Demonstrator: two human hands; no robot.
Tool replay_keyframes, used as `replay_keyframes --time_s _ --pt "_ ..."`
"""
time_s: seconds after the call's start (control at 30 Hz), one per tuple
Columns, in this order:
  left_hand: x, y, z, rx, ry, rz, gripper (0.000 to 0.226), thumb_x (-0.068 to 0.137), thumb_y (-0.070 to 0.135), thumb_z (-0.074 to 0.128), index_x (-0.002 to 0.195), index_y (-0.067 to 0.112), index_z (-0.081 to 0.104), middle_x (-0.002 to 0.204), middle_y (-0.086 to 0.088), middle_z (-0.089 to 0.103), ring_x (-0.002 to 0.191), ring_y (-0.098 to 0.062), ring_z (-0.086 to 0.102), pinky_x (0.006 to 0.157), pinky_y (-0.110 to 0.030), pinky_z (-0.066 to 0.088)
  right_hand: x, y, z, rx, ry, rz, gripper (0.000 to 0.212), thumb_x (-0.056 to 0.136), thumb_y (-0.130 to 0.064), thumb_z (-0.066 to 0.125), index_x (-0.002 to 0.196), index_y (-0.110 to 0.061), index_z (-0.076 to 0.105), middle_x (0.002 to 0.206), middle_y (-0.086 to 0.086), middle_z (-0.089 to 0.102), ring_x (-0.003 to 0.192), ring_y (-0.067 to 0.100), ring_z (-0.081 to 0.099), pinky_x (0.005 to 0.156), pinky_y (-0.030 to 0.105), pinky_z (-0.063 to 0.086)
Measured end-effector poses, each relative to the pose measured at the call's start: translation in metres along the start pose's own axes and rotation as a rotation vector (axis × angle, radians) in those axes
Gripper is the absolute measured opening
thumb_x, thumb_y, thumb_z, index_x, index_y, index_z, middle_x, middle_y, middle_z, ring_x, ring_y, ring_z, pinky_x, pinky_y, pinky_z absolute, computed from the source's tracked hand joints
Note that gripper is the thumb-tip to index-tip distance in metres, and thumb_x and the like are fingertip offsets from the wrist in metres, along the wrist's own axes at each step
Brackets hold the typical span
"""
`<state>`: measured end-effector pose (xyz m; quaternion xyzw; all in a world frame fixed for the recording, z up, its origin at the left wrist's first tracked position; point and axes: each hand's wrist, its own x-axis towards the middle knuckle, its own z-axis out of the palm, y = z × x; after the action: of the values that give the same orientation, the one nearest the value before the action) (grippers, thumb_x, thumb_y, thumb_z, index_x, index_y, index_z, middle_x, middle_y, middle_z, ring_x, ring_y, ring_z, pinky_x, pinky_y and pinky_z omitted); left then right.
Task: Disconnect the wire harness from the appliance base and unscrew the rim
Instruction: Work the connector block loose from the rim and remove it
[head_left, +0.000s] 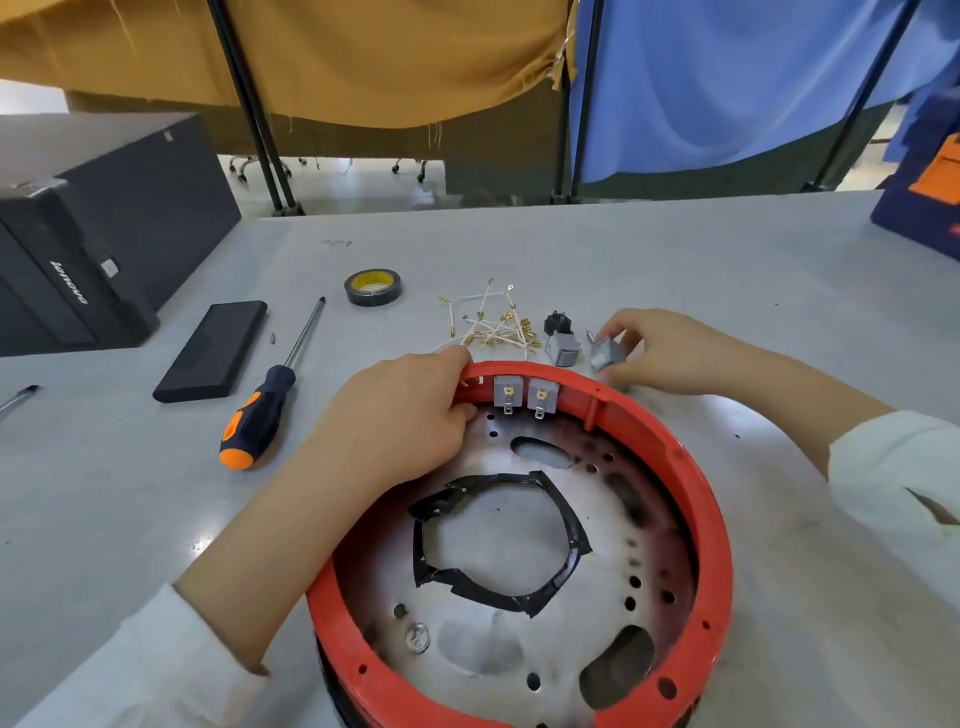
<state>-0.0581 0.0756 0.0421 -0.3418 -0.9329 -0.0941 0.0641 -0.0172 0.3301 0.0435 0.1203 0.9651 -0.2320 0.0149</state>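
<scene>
The round appliance base lies upside down before me, its red rim (714, 519) circling a perforated metal plate (498, 540) with a ring of black tape. Two grey switches (524, 392) sit in the rim's far wall. My left hand (400, 421) grips the rim's far-left edge beside them. My right hand (670, 348) pinches a small grey switch (605, 353) just beyond the rim, at the table surface. A loose bundle of white wires with brass terminals (493, 325) lies on the table behind the rim. Two more loose switches (561, 338) lie next to it.
An orange-and-black screwdriver (270, 400) lies left of the base, with a black flat case (213, 351), a small screw (272, 338) and a roll of black tape (373, 287) nearby. A black computer tower (88, 228) stands far left. A blue box (924, 192) sits far right.
</scene>
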Motion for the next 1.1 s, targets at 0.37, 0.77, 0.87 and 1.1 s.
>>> replay_keyframes --time_s 0.37,0.77,0.87,1.1 --pt "-0.002 0.003 -0.005 -0.007 -0.02 -0.027 0.017 0.091 0.037 0.048 0.092 0.025 0.037 0.091 0.001 0.059 0.074 -0.022 0.043 0.059 -0.032 0.028 0.038 -0.017 0.006 -0.343 -0.07 -0.104 0.041 0.085 -0.026 0.058 0.124 -0.021 0.05 0.104 -0.001 0.04 0.093 0.02 0.047 0.078 0.034 0.044" --pt "-0.002 0.004 -0.007 -0.003 -0.033 -0.037 0.016 0.092 0.038 0.047 0.093 0.024 0.038 0.076 0.007 0.043 0.072 -0.021 0.041 0.054 -0.032 0.025 0.049 -0.028 0.014 -0.283 -0.169 -0.278 0.039 0.085 -0.04 0.06 0.122 -0.034 0.051 0.083 -0.014 0.049 0.073 0.004 0.05 0.061 0.023 0.038" --pt "-0.002 0.005 -0.008 -0.003 -0.04 -0.036 0.016 0.092 0.037 0.046 0.093 0.024 0.037 0.083 0.002 0.053 0.072 -0.022 0.041 0.056 -0.032 0.026 0.056 -0.041 0.024 -0.24 -0.153 -0.32 0.036 0.086 -0.04 0.06 0.121 -0.033 0.055 0.078 -0.019 0.045 0.072 0.003 0.045 0.063 0.023 0.032" --pt "-0.003 0.005 -0.008 0.005 -0.059 -0.025 0.016 0.092 0.037 0.046 0.091 0.026 0.035 0.098 -0.001 0.06 0.088 -0.026 0.054 0.062 -0.031 0.029 0.064 -0.056 0.037 -0.058 -0.107 -0.332 0.036 0.081 -0.04 0.069 0.113 -0.024 0.059 0.081 -0.016 0.05 0.072 0.001 0.049 0.061 0.018 0.039"
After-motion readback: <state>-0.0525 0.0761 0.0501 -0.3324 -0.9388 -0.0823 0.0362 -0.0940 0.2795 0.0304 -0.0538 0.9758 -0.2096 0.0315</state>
